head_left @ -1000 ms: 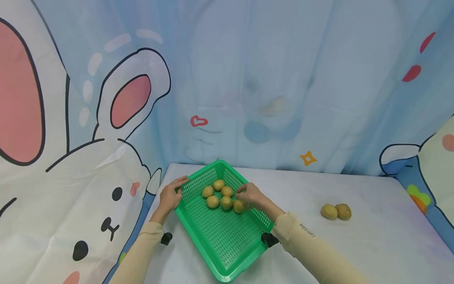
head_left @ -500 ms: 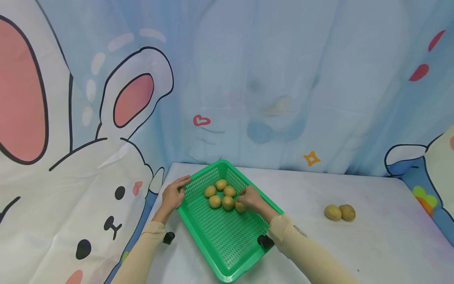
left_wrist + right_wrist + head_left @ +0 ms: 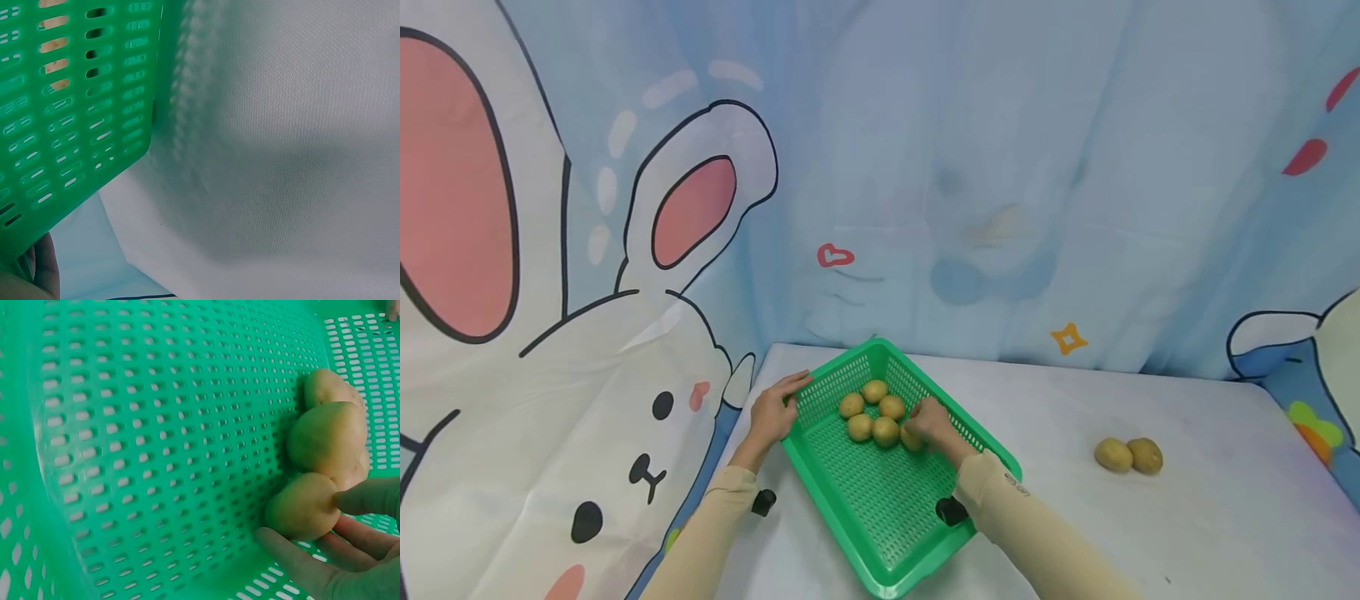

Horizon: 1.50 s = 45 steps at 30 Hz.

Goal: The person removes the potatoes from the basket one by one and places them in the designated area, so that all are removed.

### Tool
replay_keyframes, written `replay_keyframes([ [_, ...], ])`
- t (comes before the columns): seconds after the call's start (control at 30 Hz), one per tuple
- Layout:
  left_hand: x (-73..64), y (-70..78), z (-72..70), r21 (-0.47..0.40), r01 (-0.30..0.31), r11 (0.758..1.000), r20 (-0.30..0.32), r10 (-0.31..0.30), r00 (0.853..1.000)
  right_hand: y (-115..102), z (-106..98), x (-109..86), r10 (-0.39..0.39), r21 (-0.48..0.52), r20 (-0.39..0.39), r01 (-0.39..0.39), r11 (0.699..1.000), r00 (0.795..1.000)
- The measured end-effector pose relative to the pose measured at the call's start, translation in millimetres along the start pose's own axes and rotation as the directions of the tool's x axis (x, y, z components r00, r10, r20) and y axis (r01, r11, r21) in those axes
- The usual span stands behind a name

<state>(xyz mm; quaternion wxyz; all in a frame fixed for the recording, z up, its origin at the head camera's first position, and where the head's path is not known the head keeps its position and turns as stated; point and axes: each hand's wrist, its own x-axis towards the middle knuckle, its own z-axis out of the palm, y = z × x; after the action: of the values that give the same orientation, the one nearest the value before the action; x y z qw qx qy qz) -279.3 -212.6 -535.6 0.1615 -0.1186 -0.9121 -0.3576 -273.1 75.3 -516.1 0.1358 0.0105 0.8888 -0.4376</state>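
A green plastic basket (image 3: pixel 832 510) with perforated walls stands turned on the white table, several potatoes (image 3: pixel 885 432) grouped in its far end. My left hand (image 3: pixel 772 417) grips the basket's left rim near the far corner; in the left wrist view only part of the hand (image 3: pixel 46 269) shows at the rim. Inside the basket, my right hand (image 3: pixel 932 422) pinches the potato (image 3: pixel 304 509) nearest the right wall, thumb on one side and fingertips on the other. That potato lies against its neighbour (image 3: pixel 328 437) in the right wrist view.
Two more potatoes (image 3: pixel 1114 455) lie side by side on the table (image 3: pixel 1217 500) to the right of the basket. A curtain (image 3: pixel 985 167) printed with cartoon animals hangs behind the table and along its left side.
My right hand has lowered from beside the rightmost potato to close its fingers on it. The left hand stays on the rim. The head view has shifted slightly, moving the scene right.
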Motion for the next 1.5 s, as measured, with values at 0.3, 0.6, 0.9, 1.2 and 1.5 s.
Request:
replay_keyframes([
  [0.3,0.3,7.2,4.3,-0.023,-0.028,0.999,-0.015,0.028,1.0,2.9,2.3,-5.0,-0.004,-0.002,-0.039,0.004,1.0,0.999],
  [0.6,2.5,10.7,6.1,-0.015,-0.003,1.0,0.017,0.004,1.0,6.6,0.6,-7.6,0.001,-0.016,-0.043,-0.002,1.0,0.999],
  [0.9,0.8,11.7,5.0,-0.005,0.006,1.0,0.0,-0.006,1.0,-1.7,-7.5,-13.9,0.007,-0.017,-0.001,-0.007,1.0,1.0],
  [1.2,-1.6,8.1,-0.5,-0.004,0.04,0.999,0.026,-0.04,0.999,-19.0,-22.9,-23.4,-0.045,0.054,0.066,0.042,0.998,0.997],
  [1.5,-2.0,4.9,-2.3,0.0,0.059,0.998,0.051,-0.058,0.997,-35.0,-53.3,-31.4,-0.037,0.193,0.133,0.011,0.981,0.99],
])
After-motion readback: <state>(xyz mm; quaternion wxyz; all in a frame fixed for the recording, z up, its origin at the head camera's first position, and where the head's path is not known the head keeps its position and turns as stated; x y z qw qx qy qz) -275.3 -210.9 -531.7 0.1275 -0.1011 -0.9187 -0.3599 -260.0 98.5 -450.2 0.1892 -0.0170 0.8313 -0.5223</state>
